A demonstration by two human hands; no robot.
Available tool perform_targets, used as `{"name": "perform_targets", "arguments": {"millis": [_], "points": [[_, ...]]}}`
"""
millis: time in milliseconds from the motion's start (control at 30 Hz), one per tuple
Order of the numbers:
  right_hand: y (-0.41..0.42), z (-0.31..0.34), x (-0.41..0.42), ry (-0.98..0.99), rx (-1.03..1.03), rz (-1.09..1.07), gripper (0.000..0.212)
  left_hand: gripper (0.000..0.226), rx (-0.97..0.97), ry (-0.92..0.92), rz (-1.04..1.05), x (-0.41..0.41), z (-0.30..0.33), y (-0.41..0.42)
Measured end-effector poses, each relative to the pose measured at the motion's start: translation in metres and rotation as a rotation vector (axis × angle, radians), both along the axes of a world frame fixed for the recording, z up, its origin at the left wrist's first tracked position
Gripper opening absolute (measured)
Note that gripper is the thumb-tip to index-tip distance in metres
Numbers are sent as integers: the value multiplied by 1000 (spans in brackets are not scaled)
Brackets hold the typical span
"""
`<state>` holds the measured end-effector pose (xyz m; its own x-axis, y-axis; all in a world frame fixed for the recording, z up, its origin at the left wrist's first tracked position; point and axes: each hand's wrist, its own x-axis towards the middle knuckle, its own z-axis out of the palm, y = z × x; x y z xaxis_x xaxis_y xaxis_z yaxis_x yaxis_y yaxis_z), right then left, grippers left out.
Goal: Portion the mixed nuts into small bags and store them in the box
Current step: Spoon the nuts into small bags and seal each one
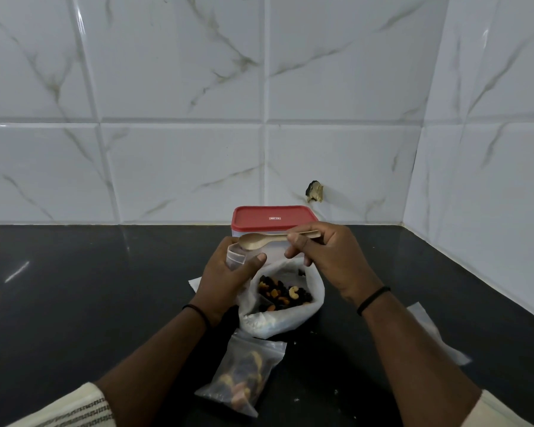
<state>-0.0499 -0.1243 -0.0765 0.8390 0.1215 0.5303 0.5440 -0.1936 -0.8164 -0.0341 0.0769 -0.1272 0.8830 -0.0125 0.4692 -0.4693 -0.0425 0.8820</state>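
Centrally, a white bag (282,318) of mixed nuts (282,295) sits open on the black counter (74,288), showing dark raisins, cashews and orange pieces. Just behind it stands a clear box (270,223) with a red lid on. Nearer the viewer lies a small clear zip bag (244,380), already filled with nuts and lying flat. The left hand (228,278) curls round another small clear bag (236,257), holding it upright just left of the white bag, thumb across its front. The right hand (327,257) pinches the handle of a metal spoon (253,241) between thumb and fingertips; the spoon lies level, its bowl reaching over the mouth of the held bag. Whether the spoon carries nuts cannot be told. A flat clear bag (438,337) lies to the right, well apart. Left of the hands the counter runs wide and bare; the tiled wall (182,164) closes it off behind and at the right corner
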Motion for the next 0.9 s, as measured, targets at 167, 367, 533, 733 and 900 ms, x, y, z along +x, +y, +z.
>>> {"name": "perform_targets", "arguments": {"millis": [167,367,533,733,900], "points": [[-5,2,1,69,125,-139,19,52,82,20,80,0,-1,1],[-20,-9,9,181,-315,-541,21,27,261,59,225,1,1,6],[-21,-6,8,320,-514,-527,23,28,317,92,232,2,0,8],[-8,-8,-1,520,-223,-272,17,24,365,99,220,2,-1,5],[-6,-4,-8,660,-65,-200,20,25,341,109,198,2,-2,6]]}}
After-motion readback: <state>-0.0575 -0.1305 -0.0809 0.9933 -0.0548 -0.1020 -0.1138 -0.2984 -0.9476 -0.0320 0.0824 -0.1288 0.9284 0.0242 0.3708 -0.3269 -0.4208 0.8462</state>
